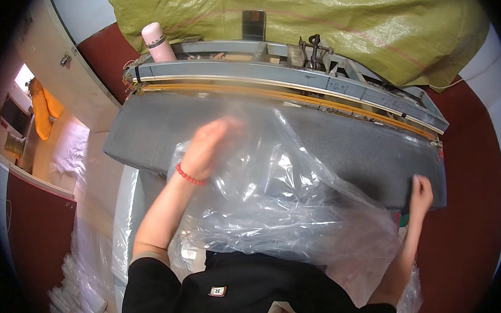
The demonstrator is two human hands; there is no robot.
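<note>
A large sheet of clear plastic film [295, 182] lies crumpled over a long grey padded work surface [149, 127] and hangs down its near side toward my body. My left hand [212, 138], with a red bead bracelet [190, 176] at the wrist, is over the film's left part; its fingers are smeared by motion. At the right end of the padded surface is my right hand [422, 193], apart from the bulk of the film. Its fingers are curled in, and whatever they may hold is hidden.
Behind the padding runs a grey metal frame [210, 71] with yellow-orange strips [266, 94]. A pink bottle [159, 43] and a dark phone-like slab [253, 25] stand there. Green woven sheeting [350, 25] covers the back. More plastic film [85, 284] lies at lower left, near a door [66, 76].
</note>
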